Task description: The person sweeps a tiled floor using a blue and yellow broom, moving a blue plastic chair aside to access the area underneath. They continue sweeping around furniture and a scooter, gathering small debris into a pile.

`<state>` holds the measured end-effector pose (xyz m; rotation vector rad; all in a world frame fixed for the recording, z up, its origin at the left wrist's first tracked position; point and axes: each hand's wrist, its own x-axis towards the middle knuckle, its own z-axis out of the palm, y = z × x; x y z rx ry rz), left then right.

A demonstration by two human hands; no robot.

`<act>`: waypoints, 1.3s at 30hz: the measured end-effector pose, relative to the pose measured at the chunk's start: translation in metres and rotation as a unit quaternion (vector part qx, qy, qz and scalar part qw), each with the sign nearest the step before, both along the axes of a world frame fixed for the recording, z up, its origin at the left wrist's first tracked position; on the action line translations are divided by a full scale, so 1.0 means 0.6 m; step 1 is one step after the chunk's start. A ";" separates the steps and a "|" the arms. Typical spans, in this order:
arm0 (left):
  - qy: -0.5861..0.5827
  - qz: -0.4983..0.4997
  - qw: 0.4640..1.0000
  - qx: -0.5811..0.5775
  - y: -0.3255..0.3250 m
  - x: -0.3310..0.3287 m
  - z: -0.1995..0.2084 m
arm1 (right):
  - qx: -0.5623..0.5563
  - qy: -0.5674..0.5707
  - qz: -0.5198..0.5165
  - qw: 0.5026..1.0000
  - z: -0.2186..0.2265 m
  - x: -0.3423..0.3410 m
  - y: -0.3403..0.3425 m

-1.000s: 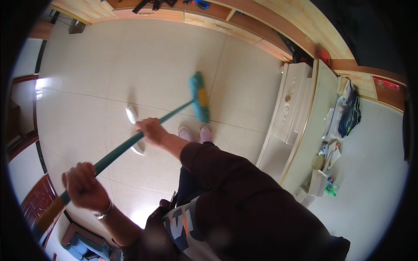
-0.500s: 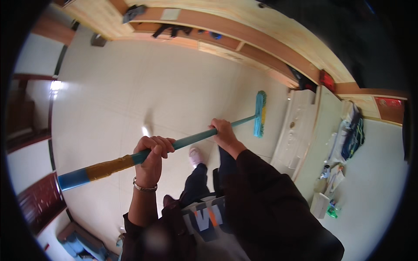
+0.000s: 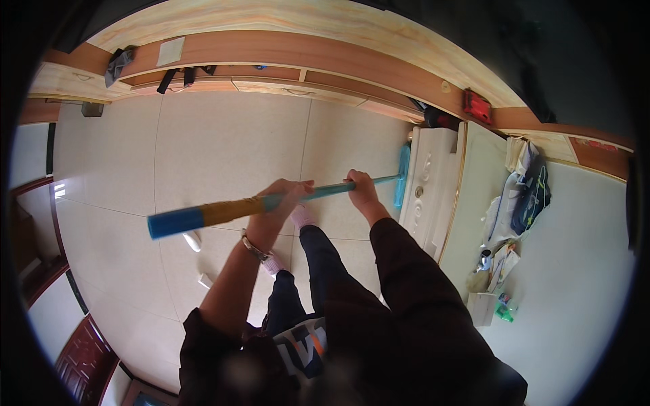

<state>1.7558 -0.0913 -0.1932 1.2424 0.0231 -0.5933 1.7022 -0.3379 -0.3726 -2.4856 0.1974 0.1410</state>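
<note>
Head view: a tiled floor (image 3: 230, 135) is stretching beside a white cabinet (image 3: 433, 162). A blue-green broom (image 3: 328, 191) is extending to it, its head (image 3: 402, 189) just alongside. The left hand (image 3: 281, 201), farther from the cabinet, and the right hand (image 3: 362, 187), nearer, are wrapping closed fingers around the broom.

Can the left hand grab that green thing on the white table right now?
Probably not: the left hand is wrapped around the pole, and the green thing lies over on the right, past the right arm.
</note>
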 end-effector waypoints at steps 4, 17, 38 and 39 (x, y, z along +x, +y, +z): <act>0.088 0.048 0.993 0.067 0.008 0.018 0.024 | -0.007 0.018 0.049 0.999 -0.007 0.037 0.003; -0.264 0.301 0.912 0.085 0.226 -0.053 0.287 | 0.227 -0.005 0.353 0.907 0.185 0.144 0.424; -0.266 0.499 0.813 0.138 0.383 -0.313 0.304 | 0.183 -0.044 0.504 0.843 0.176 -0.055 0.713; -0.273 0.506 0.800 0.175 0.385 -0.325 0.322 | 0.201 0.003 0.525 0.827 0.197 -0.070 0.726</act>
